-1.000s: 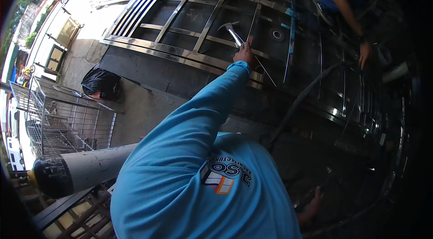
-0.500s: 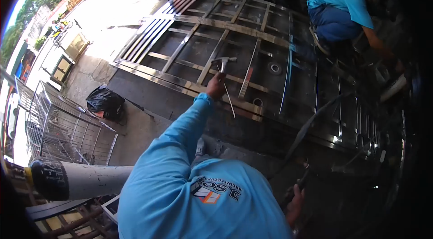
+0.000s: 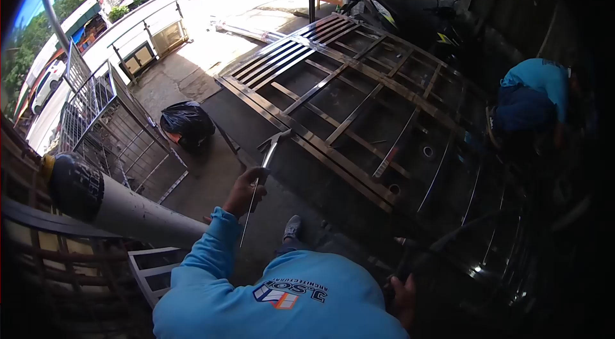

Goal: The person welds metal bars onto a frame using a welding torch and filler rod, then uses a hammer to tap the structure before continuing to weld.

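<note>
My left hand (image 3: 245, 193) is closed round the handle of a hammer (image 3: 271, 151), whose metal head points up. A thin rod (image 3: 248, 220) hangs down from the same hand. Low on the right, my right hand (image 3: 402, 294) is closed round a dark tool in shadow, with a dark cable rising beside it; its shape is hard to make out. Beyond both hands lies a large metal frame (image 3: 307, 116) with crossing bars, slats at its far left end and a few round rings within it.
A co-worker (image 3: 535, 92) crouches at the right. A gas cylinder (image 3: 150, 211) leans in from the left. Past it are wire racks (image 3: 131, 140) and a black bag (image 3: 187, 122). Motorbikes (image 3: 446, 28) stand behind the frame; a street runs at the upper left.
The view has swung left. My left hand has drawn back from over the frame, with the hammer and rod, toward my body. My right hand still holds the dark tool.
</note>
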Demonstrator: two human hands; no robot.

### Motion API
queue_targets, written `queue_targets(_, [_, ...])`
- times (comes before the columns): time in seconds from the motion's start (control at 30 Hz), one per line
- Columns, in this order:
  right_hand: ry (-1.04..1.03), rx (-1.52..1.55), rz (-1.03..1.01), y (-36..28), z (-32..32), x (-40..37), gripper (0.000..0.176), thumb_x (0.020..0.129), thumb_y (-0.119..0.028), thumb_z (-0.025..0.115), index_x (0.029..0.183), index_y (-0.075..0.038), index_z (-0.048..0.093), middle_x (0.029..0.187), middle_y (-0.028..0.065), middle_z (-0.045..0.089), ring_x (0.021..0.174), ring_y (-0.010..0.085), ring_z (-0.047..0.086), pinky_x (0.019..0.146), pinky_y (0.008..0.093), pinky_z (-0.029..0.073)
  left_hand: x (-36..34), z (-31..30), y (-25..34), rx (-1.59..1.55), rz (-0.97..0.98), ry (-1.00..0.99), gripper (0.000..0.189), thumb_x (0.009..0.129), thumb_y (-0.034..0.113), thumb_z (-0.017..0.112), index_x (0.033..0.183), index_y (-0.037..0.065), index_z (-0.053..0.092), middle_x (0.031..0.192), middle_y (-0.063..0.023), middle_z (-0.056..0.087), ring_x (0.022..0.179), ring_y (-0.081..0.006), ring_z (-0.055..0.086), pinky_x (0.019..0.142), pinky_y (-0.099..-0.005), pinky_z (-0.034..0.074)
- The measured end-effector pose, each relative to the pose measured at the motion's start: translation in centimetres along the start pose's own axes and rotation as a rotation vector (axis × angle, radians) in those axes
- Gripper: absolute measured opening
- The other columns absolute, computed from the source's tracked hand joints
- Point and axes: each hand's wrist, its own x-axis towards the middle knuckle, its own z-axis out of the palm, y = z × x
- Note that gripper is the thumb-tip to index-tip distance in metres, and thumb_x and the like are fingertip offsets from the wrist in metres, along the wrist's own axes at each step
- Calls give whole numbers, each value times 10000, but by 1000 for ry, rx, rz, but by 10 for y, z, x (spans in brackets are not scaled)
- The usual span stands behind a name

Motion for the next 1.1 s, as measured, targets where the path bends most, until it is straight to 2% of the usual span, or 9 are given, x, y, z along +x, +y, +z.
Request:
queue_targets(0.07, [-82,-94,-29,-10,2,15,294,961,-80,626,1239,-63,533,914,58,659,732,169,641,655,340,562,-33,-18,-18,102,-75,107,529,795,12,671,1323,19,631,963,-48,616,708,-128,590,631,-292,523])
queue_targets(0.23, [-229,-229,-65,-48,22,50,432,983,-112,624,1382,-22,487,966,78,680,753,167,670,708,328,567,-83,-33,-107,262,-441,343,441,857,43,681,1293,-14,645,1158,-163,725,888,-223,723,731,-363,595])
queue_targets(0.3, [-227,-292,-93,-65,35,54,440,999,-108,604,1408,-19,471,970,81,676,746,166,670,707,323,566,-88,-58,-219,489,-404,360,469,859,33,691,1326,-1,659,1279,-205,723,1009,-266,751,834,-385,607])
queue_targets(0.4, [-274,-290,-160,-84,48,69,479,1044,-158,600,1468,-39,414,994,84,662,726,154,663,683,329,576,-132,-52,-230,410,-556,382,449,849,70,734,1292,1,704,1245,-208,740,1059,-300,749,913,-391,594])
queue_targets(0.5, [-259,-308,-181,-105,61,69,478,1078,-191,584,1496,-68,389,1013,78,656,715,136,652,654,324,577,-161,-59,-339,521,-951,294,342,832,204,805,1120,20,796,1114,-175,783,998,-298,759,902,-419,583])
queue_targets(0.6, [-245,-376,-150,-116,73,72,449,1088,-181,570,1491,-79,400,1021,77,657,707,130,644,644,313,570,-197,-43,-380,829,-890,-16,344,804,244,807,1081,39,806,1099,-188,778,972,-276,760,881,-423,583])
queue_targets(0.63, [-258,-419,-85,-116,72,74,437,1091,-179,565,1485,-80,405,1025,77,658,704,129,642,641,312,568,-223,-24,-391,483,-1006,168,328,788,230,820,1071,64,818,1101,-173,783,996,-287,751,902,-411,577])
queue_targets(0.8, [-327,-525,-115,-119,83,88,352,1104,-195,546,1411,-54,446,1064,93,672,711,121,645,631,306,568,-240,8,-376,187,-981,299,307,817,104,794,1122,66,807,1118,-165,784,1004,-314,742,904,-422,580])
queue_targets(1.1, [-286,-600,-164,-147,97,107,370,1107,-215,544,1421,-47,443,1108,108,676,711,124,650,613,295,570,-262,-18,-361,307,-843,318,370,817,48,715,1185,42,750,1139,-175,766,1082,-313,729,973,-418,563])
